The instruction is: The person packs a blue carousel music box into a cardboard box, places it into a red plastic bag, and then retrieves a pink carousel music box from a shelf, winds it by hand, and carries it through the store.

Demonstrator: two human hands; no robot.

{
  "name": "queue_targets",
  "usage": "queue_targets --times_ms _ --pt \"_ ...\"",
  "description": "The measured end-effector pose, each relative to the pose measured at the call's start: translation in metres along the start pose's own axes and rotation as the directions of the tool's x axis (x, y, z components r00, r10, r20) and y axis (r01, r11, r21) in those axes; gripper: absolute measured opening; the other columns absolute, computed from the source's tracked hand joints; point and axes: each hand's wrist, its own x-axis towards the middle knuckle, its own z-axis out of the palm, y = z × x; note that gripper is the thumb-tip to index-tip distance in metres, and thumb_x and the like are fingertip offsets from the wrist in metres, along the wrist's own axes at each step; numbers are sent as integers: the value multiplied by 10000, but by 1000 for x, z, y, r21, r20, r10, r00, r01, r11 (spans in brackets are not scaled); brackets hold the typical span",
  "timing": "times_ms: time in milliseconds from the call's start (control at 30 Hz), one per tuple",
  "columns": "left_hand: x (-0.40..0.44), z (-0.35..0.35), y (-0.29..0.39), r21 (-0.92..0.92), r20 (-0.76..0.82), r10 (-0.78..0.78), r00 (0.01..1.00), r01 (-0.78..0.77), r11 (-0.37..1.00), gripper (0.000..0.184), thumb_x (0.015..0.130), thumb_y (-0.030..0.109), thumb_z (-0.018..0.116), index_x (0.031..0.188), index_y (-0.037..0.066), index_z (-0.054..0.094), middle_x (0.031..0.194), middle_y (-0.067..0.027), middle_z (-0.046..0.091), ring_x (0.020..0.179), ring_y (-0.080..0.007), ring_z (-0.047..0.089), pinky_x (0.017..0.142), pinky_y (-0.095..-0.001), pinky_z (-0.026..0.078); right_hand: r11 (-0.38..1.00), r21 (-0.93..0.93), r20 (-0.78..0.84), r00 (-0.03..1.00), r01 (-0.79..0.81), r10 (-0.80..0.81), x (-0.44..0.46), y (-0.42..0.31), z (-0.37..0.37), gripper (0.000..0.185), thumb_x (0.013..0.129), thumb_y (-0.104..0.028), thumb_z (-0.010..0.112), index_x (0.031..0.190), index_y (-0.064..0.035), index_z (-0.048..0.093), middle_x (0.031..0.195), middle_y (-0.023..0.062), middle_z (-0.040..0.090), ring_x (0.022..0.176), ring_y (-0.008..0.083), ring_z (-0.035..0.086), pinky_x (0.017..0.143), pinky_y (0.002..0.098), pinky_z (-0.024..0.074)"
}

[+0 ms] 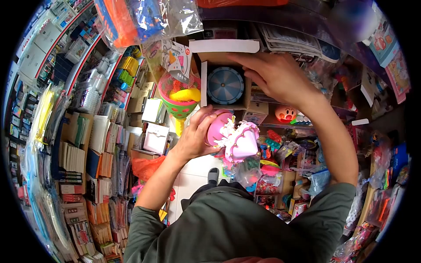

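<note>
My left hand [199,133] is wrapped round a pink carousel ornament [243,142], which has white figures and a pointed, scalloped top. It tilts toward my body, just in front of an open cardboard box [204,83]. Inside the box lies a round blue piece [225,85] with a disc of light and dark wedges and a small centre knob. My right hand [280,76] reaches over the box's right side, fingers stretched along its back edge and thumb lower, near the right wall. Its palm shows nothing held.
Left of the box stands a green and pink cone-shaped container [180,96] with a yellow toy. Plastic-wrapped goods [149,22] hang above. Shelves of notebooks [72,158] line the left; packed toys [280,153] crowd the right. A tiled floor [193,171] shows below.
</note>
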Motion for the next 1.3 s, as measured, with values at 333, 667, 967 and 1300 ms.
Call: queue_targets --times_ms 333,667,967,1300 --pt "-10 0 -3 9 48 -2 999 1 1000 1081 573 314 1000 1442 61 410 1440 -228 385 1313 -428 505 1088 -511 471 992 -118 -19 999 44 -47 -16 0 8 705 748 8 632 1396 -270 605 1113 66 712 780 301 721 644 417 575" --pt "-9 1 -3 -10 14 32 999 -32 999 1057 603 288 981 1462 82 401 1468 -244 383 1339 -448 483 1094 -510 475 992 -73 -153 982 100 -110 -18 1 39 460 880 -188 712 1333 -225 644 1047 74 696 669 260 700 530 380 549" --pt "4 6 -3 -37 -59 9 998 -11 999 1046 589 292 979 1447 101 412 1565 -324 308 1408 -497 417 1119 -550 431 983 153 -435 886 -101 159 -31 1 74 718 826 -176 825 1449 -65 485 888 52 661 650 255 675 523 367 512" --pt "29 -5 0 -23 39 -37 999 38 999 1006 600 312 971 1399 41 424 1562 -301 311 1354 -492 478 1084 -508 475 999 18 -391 919 -45 49 -3 -15 14 471 871 -439 747 1266 -192 686 912 52 600 667 267 638 572 386 522"
